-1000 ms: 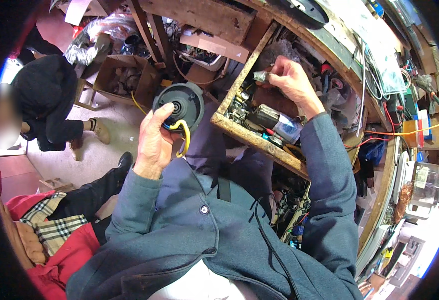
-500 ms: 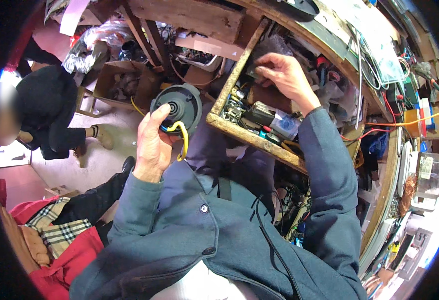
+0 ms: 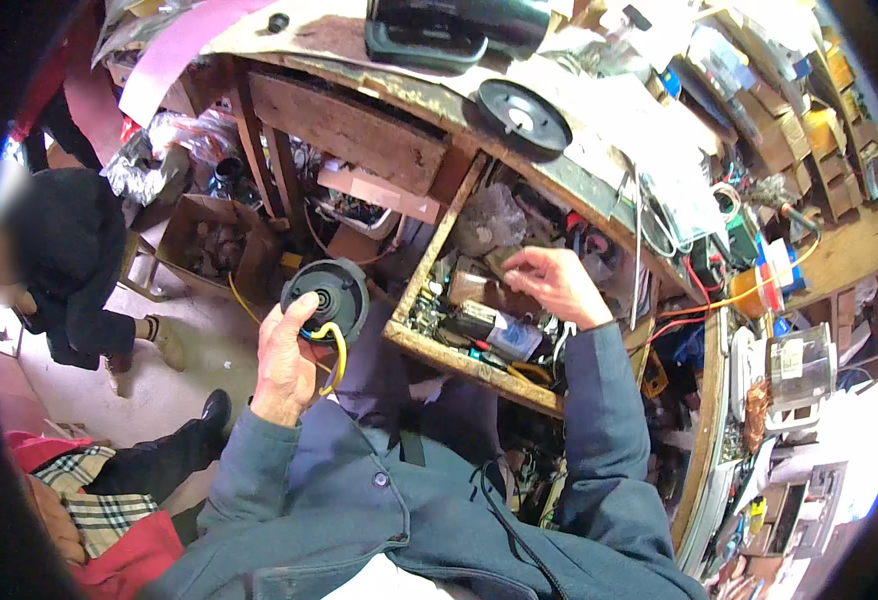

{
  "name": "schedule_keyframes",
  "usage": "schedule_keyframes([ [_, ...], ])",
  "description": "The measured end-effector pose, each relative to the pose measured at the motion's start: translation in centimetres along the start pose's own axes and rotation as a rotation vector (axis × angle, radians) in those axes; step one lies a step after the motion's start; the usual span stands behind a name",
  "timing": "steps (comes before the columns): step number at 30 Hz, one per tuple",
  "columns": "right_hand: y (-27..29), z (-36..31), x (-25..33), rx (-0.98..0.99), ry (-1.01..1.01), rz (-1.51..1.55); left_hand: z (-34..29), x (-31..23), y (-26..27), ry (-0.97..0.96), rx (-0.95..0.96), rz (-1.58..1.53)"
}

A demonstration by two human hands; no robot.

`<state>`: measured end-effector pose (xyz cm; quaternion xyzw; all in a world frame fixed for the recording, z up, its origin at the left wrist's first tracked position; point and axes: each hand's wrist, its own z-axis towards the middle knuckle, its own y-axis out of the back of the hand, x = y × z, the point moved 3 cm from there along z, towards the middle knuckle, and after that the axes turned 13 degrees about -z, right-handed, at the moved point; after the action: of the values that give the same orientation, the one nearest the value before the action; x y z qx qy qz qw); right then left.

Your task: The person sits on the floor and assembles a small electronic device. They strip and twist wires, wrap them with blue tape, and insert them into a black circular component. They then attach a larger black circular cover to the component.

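Note:
My left hand (image 3: 286, 365) is closed around a round dark grey kettle base (image 3: 331, 285), thumb on its face near the ringed connector in the middle. A thick yellow wire (image 3: 340, 362) loops out of the base beside my fingers. My right hand (image 3: 562, 283) hovers over an open wooden drawer (image 3: 474, 368), its fingers loosely bent and apart. Nothing shows in them, though the fingertips are close to the drawer's jumbled contents. Beneath and beside that hand lie a brown block-like piece (image 3: 476, 284), a dark box-shaped part (image 3: 471, 323) and a clear plastic bag (image 3: 489, 218).
On the workbench beyond the drawer are a round black plate (image 3: 524, 118) and a black appliance with a handle (image 3: 454, 35). An orange cable (image 3: 694, 309) crosses at right. A cardboard box (image 3: 209, 245) stands on the floor; a person in dark clothes (image 3: 74, 265) is at left.
The view has shifted, showing more of the bench top. My right hand has moved nearer the drawer's front with its fingers lower. My left hand still holds the kettle base.

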<state>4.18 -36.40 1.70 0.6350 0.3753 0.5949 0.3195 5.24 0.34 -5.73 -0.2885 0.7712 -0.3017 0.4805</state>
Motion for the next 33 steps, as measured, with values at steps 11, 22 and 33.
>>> schedule_keyframes([
  [11,0.7,-0.3,8.3,-0.132,0.090,0.391,1.9,-1.8,-8.7,0.082,0.368,-0.078],
  [22,-0.4,1.0,12.2,-0.231,0.178,0.332,1.9,-0.3,-10.4,0.104,0.382,-0.013],
  [33,-3.8,2.2,13.0,0.092,-0.003,0.652,3.3,-2.4,-8.8,-0.002,0.319,-0.029],
])
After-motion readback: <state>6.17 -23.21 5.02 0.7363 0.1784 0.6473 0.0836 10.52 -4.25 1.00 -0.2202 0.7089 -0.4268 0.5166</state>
